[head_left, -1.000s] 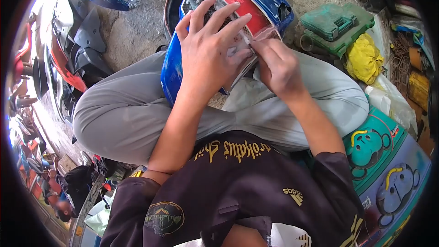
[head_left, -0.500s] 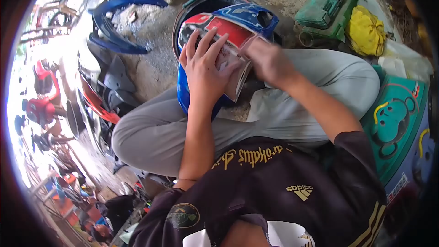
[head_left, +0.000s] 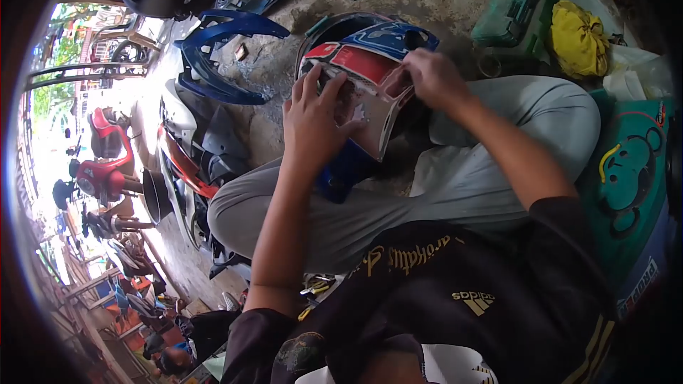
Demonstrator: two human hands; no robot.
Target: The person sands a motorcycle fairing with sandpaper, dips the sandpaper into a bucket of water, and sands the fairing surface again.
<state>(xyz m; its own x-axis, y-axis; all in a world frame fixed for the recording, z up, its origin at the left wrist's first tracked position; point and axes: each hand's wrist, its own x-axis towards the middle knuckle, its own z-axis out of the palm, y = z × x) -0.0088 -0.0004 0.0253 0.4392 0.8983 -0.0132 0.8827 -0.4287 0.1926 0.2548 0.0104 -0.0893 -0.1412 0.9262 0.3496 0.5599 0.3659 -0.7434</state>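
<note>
Shifted up along the painted panel (head_left: 364,62), the right hand (head_left: 435,82) curls, grip unclear; the left hand (head_left: 316,115) rests spread.

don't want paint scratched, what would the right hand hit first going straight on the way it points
The red section of the motorcycle fairing, probably; depth is unclear, so the right hand may be touching it now.
</note>
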